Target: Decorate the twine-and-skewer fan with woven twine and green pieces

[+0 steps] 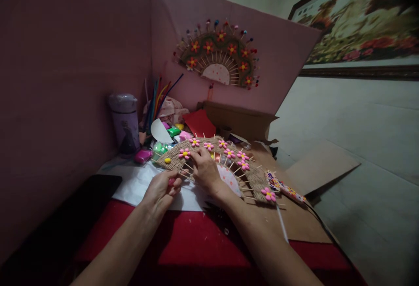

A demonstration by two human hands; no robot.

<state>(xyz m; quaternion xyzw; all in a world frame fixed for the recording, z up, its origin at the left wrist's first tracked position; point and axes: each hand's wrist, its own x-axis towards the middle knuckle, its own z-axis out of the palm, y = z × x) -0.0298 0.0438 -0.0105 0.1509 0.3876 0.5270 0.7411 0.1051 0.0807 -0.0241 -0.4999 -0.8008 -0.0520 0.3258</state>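
A half-round fan [258, 180] of sticks wrapped in brown twine stands tilted before me, with several pink clay flowers [269, 194] with yellow centres on its band. A lone yellow clay dot [167, 160] sits near its left end. My left hand [165, 188] is closed on the fan's lower left edge by the stick ends; a small pink bit shows among its fingers. My right hand [207, 171] is in front of the band, fingers pinched beside a pink flower [184, 153]. What lies between those fingertips is hidden.
Clay packets [143, 156], a white half-disc [160, 131] and red paper [199, 123] lie behind the fan. A purple bottle [125, 124] stands left. On cardboard [301, 220] at right rests a corded glue gun [284, 188]. A finished-looking fan [218, 54] hangs on the pink panel.
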